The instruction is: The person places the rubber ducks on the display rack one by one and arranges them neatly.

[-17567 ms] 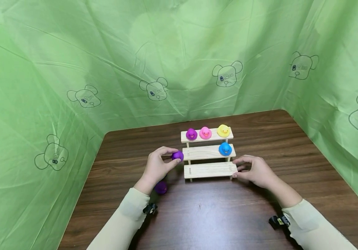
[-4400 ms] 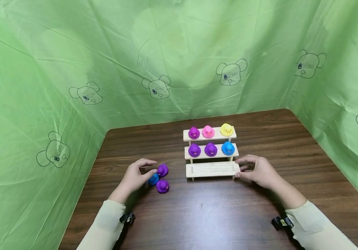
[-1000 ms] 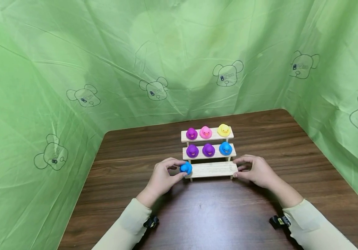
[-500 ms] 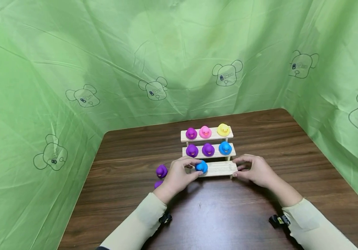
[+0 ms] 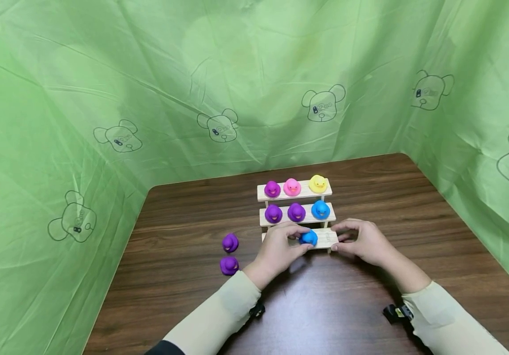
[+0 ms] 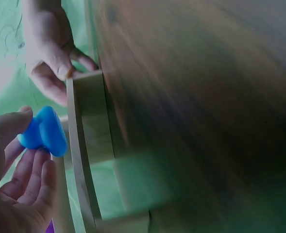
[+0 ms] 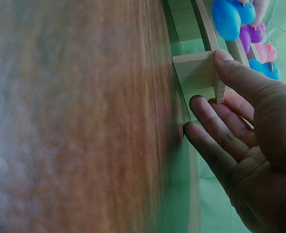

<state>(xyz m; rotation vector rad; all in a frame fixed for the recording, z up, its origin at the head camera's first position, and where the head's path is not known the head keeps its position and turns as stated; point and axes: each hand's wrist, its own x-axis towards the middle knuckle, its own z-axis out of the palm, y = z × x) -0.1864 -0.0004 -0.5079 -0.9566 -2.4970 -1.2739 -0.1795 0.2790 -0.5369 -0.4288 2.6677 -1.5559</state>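
A blue rubber duck (image 5: 309,238) is pinched between the thumb and fingers of my left hand (image 5: 278,249), right over the lowest step of a three-tier wooden display stand (image 5: 327,238). In the left wrist view the duck (image 6: 44,132) sits close above the step's edge. My right hand (image 5: 364,243) grips the right end of that lowest step; the right wrist view shows the thumb (image 7: 225,57) at its front edge and fingers behind. Purple, pink (image 5: 292,187) and yellow (image 5: 318,184) ducks stand on the top step. Two purple ducks (image 5: 296,212) and a blue one (image 5: 320,210) occupy the middle step.
Two more purple ducks (image 5: 230,242) lie on the brown wooden table (image 5: 183,212), left of the stand. Green fabric (image 5: 254,74) with mouse-like drawings surrounds the table at the back and both sides.
My left hand has carried the blue duck rightward along the lowest step. Earlier, two purple ducks were added to the middle step. The right hand keeps its place.
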